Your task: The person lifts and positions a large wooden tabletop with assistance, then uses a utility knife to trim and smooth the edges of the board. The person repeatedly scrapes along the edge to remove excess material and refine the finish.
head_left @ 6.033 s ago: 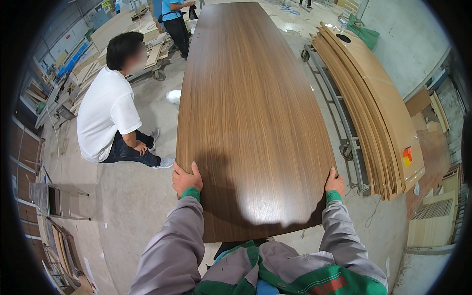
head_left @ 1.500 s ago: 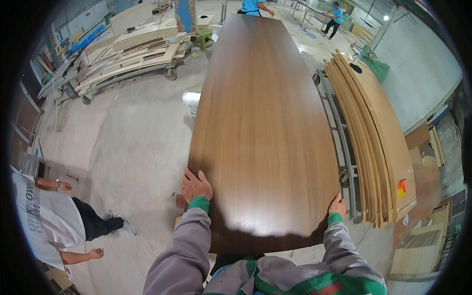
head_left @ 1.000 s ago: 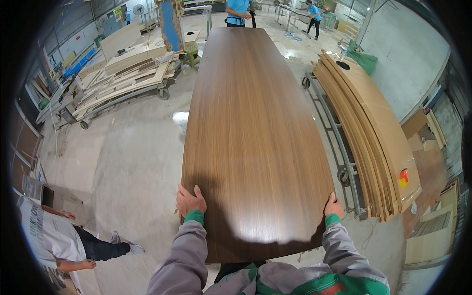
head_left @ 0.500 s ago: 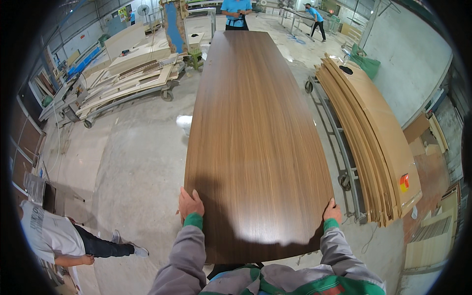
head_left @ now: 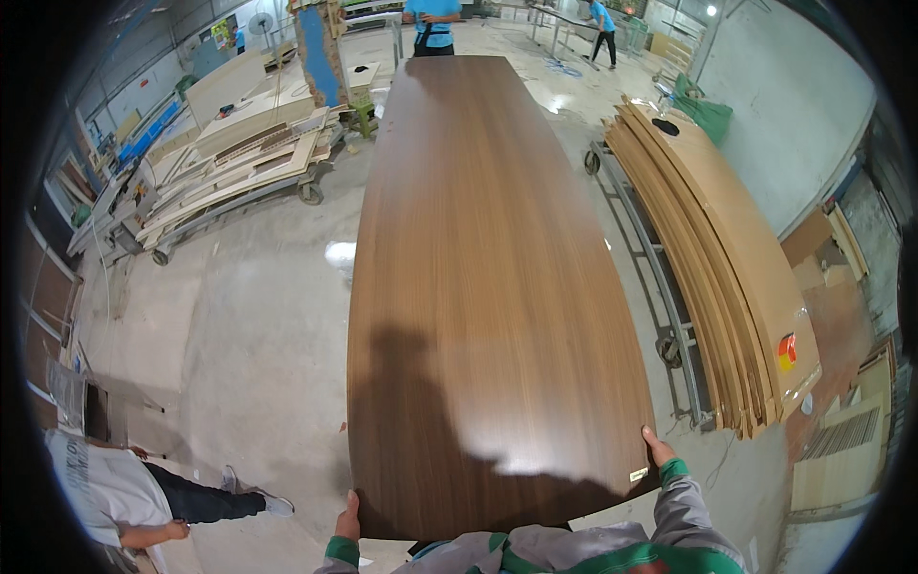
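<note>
Long brown wood-grain panel (head_left: pixel 488 287) lies mid-view, running 12 to 6 o'clock; small pale rectangular label (head_left: pixel 639 474) near its 5 o'clock corner; bare left hand (head_left: pixel 347 519) at 7, thumb up by the panel's edge, other fingers hidden, can't tell if grasping; bare right hand (head_left: pixel 660 449) at 4, fingers grasping the right edge; tan cardboard-wrapped stack (head_left: pixel 727 258) at 3, apart from panel.

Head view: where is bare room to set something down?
The woodgrain panel, beyond the left hand and right hand; the concrete floor between panel, left board pile and person in white. Crowded: that pile and the right board stack.
</note>
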The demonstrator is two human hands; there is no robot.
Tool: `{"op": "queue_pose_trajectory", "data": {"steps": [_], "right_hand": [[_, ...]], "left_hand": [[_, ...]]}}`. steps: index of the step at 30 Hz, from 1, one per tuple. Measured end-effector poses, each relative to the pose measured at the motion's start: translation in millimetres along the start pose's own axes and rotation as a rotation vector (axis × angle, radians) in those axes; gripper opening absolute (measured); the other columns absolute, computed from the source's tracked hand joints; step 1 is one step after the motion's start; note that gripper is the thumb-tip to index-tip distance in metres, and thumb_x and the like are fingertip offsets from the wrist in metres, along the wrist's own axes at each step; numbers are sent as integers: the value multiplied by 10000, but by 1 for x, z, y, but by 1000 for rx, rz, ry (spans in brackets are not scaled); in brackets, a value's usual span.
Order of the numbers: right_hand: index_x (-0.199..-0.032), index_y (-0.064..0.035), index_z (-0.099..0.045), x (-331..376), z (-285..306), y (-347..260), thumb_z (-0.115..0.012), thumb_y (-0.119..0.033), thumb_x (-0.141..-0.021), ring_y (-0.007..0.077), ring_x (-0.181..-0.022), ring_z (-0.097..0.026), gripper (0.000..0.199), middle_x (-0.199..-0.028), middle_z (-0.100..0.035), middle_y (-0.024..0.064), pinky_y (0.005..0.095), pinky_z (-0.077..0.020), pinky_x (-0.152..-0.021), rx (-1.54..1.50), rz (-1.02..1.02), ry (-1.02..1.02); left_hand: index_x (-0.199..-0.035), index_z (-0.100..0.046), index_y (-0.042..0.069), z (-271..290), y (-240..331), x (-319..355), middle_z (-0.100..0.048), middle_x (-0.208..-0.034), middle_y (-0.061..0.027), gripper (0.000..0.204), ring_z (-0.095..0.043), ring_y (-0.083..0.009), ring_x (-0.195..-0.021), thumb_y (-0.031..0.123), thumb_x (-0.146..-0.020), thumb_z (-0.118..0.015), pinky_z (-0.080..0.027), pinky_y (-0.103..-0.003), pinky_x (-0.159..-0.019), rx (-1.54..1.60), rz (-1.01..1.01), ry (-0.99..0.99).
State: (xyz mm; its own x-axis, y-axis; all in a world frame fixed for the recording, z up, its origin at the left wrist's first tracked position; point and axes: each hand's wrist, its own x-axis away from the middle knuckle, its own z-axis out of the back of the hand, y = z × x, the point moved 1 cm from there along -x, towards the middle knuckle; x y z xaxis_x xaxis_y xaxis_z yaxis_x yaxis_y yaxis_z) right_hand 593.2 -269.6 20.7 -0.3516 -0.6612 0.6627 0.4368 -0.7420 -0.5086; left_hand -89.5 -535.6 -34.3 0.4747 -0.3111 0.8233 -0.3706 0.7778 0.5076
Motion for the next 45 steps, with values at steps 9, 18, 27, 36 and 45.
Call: {"op": "queue_pose_trajectory", "data": {"steps": [9,18,27,36,45], "right_hand": [[-1284,114,-667,-29,1,31,-550,-831,-881,351,-1215,-654,1034,-1242,-708,269,418,-458,-1093,-33,140,-178],[-1370,113,-580,-61,56,73,-573,-718,-962,296,-1154,-662,926,-1214,-709,227,389,-510,-1000,-29,409,-692],[-1171,-24,-667,-188,143,100,-625,-618,-982,158,-817,-644,624,-988,-688,60,330,-532,-694,-109,44,-644],[-1136,-31,-629,-373,235,-14,-667,-549,-981,171,-780,-661,542,-965,-687,74,324,-539,-665,-111,-46,-564],[-1117,-19,-724,-567,359,-115,-677,-457,-980,200,-751,-702,462,-868,-722,109,362,-570,-629,358,-113,-197]], "left_hand": [[-1458,-504,-55,-182,104,107,-584,-1416,-295,695,-535,-447,-1344,431,-982,-647,-406,-496,-1141,-562,-1043,472],[-1607,-293,-13,-510,54,188,-234,-1673,-310,914,-160,-461,-1577,578,-973,-585,-89,-597,-1275,-1036,-945,572],[-1613,-291,-2,-517,54,180,-223,-1676,-312,890,-157,-456,-1580,524,-964,-599,-105,-582,-1280,-1091,-952,652],[-1613,-216,-90,-635,167,140,-179,-1681,-337,984,-107,-452,-1593,614,-995,-517,-71,-566,-1288,-929,-551,867],[-1618,-201,-74,-863,494,31,-166,-1691,-317,1090,-96,-458,-1592,680,-931,-585,-68,-560,-1291,-1068,-941,596]]}}
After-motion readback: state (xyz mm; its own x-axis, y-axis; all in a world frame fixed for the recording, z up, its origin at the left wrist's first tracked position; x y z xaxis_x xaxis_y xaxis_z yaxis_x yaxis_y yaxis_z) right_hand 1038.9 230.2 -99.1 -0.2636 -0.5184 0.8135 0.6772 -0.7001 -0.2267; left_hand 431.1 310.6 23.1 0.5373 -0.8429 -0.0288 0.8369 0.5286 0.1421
